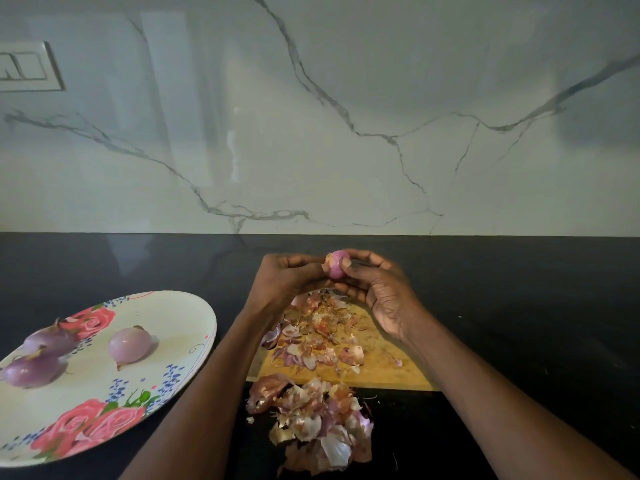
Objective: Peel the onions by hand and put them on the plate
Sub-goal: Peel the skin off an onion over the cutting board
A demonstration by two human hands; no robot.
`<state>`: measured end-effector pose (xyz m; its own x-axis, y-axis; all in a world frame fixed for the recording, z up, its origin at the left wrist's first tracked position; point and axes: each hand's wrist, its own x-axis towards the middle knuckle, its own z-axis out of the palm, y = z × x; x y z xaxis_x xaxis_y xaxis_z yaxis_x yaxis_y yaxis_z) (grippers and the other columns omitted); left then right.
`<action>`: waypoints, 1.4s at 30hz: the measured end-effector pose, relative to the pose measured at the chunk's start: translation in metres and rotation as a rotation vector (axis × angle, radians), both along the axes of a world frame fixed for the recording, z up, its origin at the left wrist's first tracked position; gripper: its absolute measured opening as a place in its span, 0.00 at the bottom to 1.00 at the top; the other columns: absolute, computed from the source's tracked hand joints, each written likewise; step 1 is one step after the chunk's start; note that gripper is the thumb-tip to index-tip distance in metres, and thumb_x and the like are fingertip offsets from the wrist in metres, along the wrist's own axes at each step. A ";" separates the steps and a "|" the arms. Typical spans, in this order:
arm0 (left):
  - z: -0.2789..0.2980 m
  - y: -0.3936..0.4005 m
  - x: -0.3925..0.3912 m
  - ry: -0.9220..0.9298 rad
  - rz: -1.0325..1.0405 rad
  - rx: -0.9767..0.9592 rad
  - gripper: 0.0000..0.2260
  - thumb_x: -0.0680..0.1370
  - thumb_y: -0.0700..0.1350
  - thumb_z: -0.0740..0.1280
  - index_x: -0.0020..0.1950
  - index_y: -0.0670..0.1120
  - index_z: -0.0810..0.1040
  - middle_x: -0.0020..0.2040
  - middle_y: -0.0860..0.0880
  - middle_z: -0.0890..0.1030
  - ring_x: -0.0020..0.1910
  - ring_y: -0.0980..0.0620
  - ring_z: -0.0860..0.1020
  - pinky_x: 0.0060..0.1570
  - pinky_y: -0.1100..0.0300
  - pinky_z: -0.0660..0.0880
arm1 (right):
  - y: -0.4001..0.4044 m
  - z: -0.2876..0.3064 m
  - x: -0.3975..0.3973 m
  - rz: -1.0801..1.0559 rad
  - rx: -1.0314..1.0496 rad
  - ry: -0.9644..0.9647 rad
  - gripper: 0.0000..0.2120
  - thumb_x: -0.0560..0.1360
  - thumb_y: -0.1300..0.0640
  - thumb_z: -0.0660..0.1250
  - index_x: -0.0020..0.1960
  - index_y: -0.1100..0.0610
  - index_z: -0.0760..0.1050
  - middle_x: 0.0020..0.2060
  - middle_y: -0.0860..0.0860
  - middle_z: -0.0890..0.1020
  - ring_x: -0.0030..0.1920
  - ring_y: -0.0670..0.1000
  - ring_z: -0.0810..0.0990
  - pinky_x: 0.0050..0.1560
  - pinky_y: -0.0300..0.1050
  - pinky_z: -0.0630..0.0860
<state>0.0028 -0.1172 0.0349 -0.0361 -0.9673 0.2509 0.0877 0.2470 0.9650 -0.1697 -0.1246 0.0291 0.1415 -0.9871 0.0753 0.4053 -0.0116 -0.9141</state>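
**Black countertop: surface and items resting on it**

Countertop (519,289): black, glossy, meeting a white veined marble wall along its far edge.

Plate (166,313): oval, cream, printed with pink roses and small blue flowers; lies at the left, partly cut off by the frame edge.

Cutting board (381,362): wooden, lies at centre, just right of the plate and apart from it.

Heap of onion skins (318,420): papery, purple, tan and white; lies directly on the black surface against the board's near edge.

Stray skin scraps (394,460): a few thin slivers beside the heap.
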 end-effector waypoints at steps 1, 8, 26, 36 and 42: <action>0.000 0.000 -0.001 -0.015 -0.001 -0.014 0.06 0.75 0.34 0.72 0.51 0.36 0.85 0.46 0.38 0.86 0.44 0.44 0.84 0.49 0.58 0.83 | -0.001 0.000 -0.001 -0.007 -0.002 0.001 0.14 0.69 0.64 0.75 0.54 0.61 0.82 0.50 0.63 0.86 0.44 0.56 0.84 0.48 0.46 0.83; -0.003 0.000 0.000 -0.045 0.046 -0.054 0.04 0.75 0.33 0.71 0.49 0.37 0.85 0.45 0.36 0.86 0.46 0.38 0.84 0.51 0.52 0.82 | 0.001 -0.001 0.001 -0.004 -0.002 0.014 0.19 0.64 0.60 0.76 0.54 0.61 0.82 0.48 0.62 0.86 0.43 0.56 0.85 0.46 0.45 0.84; -0.004 0.004 -0.004 -0.581 0.264 -0.331 0.05 0.78 0.40 0.72 0.52 0.44 0.86 0.42 0.54 0.85 0.39 0.58 0.83 0.39 0.65 0.80 | -0.002 -0.002 0.005 -0.097 -0.052 0.081 0.10 0.72 0.66 0.75 0.53 0.60 0.82 0.48 0.59 0.87 0.45 0.55 0.86 0.43 0.44 0.83; -0.005 0.004 -0.002 -0.587 0.332 -0.280 0.05 0.79 0.39 0.70 0.49 0.44 0.86 0.41 0.51 0.85 0.40 0.53 0.83 0.44 0.51 0.82 | -0.004 -0.004 0.002 -0.043 0.014 0.022 0.08 0.79 0.62 0.68 0.56 0.65 0.77 0.51 0.68 0.84 0.42 0.59 0.85 0.47 0.47 0.84; -0.008 -0.001 0.000 -0.591 0.369 -0.280 0.06 0.80 0.39 0.68 0.49 0.42 0.86 0.41 0.47 0.85 0.40 0.47 0.84 0.44 0.44 0.82 | 0.000 0.000 0.002 0.007 0.061 -0.044 0.13 0.82 0.60 0.64 0.62 0.67 0.73 0.46 0.66 0.84 0.39 0.58 0.86 0.40 0.44 0.85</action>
